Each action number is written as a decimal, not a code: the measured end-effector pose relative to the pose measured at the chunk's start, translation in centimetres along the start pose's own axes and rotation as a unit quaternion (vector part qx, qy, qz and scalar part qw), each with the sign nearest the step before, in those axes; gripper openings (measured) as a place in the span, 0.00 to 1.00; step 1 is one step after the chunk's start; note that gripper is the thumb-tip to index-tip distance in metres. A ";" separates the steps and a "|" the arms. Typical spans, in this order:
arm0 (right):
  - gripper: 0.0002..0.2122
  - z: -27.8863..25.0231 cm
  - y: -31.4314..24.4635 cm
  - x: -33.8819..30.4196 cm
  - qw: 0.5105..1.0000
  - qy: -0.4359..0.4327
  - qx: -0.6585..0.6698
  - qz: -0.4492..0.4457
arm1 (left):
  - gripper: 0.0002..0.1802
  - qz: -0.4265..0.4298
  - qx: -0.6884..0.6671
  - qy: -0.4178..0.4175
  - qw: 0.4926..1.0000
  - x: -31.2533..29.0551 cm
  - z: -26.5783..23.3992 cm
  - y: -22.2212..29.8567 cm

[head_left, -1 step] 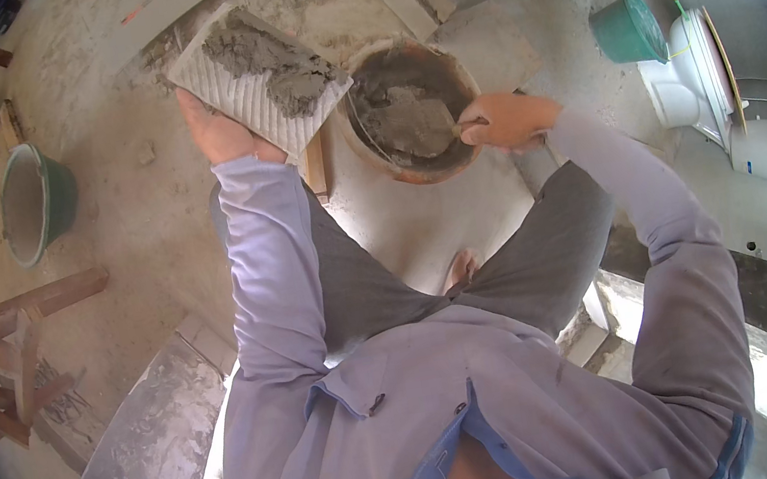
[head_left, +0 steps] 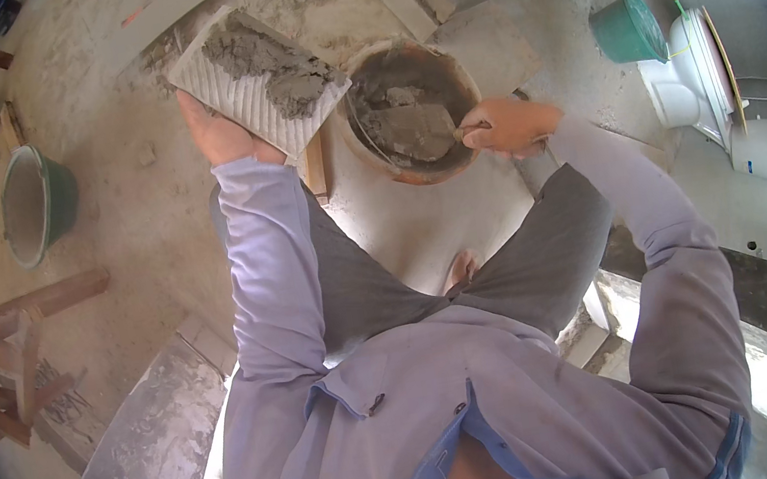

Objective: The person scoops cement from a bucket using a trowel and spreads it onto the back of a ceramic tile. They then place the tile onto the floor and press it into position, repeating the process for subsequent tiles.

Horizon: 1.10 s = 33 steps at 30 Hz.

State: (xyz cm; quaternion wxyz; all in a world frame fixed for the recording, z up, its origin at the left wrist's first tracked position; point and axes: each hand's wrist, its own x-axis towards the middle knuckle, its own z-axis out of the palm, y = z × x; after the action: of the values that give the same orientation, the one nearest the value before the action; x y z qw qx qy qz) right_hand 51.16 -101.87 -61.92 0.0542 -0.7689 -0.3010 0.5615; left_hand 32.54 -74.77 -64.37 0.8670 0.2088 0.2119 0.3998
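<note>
My left hand [head_left: 217,131] holds a pale tile [head_left: 227,86] from beneath, its ribbed back facing up and tilted. Grey mortar [head_left: 252,53] is heaped along the tile's far side and right corner. My right hand [head_left: 510,124] is closed around the handle of a trowel, with the handle mostly hidden in the fist. The trowel's blade [head_left: 417,131] lies in the round mortar bucket [head_left: 462,69], smeared with grey mortar. More wet mortar lies around the blade inside the bucket. The tile's right corner is close above the bucket's left rim.
A green bucket [head_left: 62,198] stands at the left, near a wooden trestle [head_left: 28,317]. At the right are another green bucket [head_left: 620,31], a white toilet [head_left: 680,101] and a white pail [head_left: 762,151]. A tile piece [head_left: 409,10] rests beyond the mortar bucket.
The trowel blade has shifted slightly toward me inside the bucket, and a lump of mortar shows beyond it. My left hand and the tile have hardly moved.
</note>
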 end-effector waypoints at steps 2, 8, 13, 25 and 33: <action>0.14 1.2 2.6 0.4 0.997 -0.007 0.067 -0.042 | 0.32 -0.002 0.019 0.020 1.000 -0.2 0.5 -0.1; 0.13 3.8 5.8 -0.8 0.970 -0.007 0.212 -0.122 | 0.34 -0.044 -0.007 0.002 0.999 0.8 -1.6 -0.5; 0.10 3.2 4.1 -9.0 0.969 0.094 0.217 -0.077 | 0.35 -0.096 -0.033 0.018 0.995 -0.2 1.6 -2.1; 0.22 7.1 0.6 -11.4 0.828 0.522 -0.055 -0.198 | 0.39 -0.231 -0.123 -0.002 0.965 -3.5 6.0 -8.7; 0.23 13.2 -0.4 -5.2 0.776 0.593 -0.048 -0.209 | 0.44 -0.186 -0.174 -0.023 0.967 -3.9 5.9 -10.1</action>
State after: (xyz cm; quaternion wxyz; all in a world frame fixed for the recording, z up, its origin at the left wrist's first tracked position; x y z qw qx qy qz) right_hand 38.21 -107.62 -62.18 0.3013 -0.8695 -0.3887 -0.0458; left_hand 39.44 -84.96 -64.08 0.9538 0.0203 0.1542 0.2570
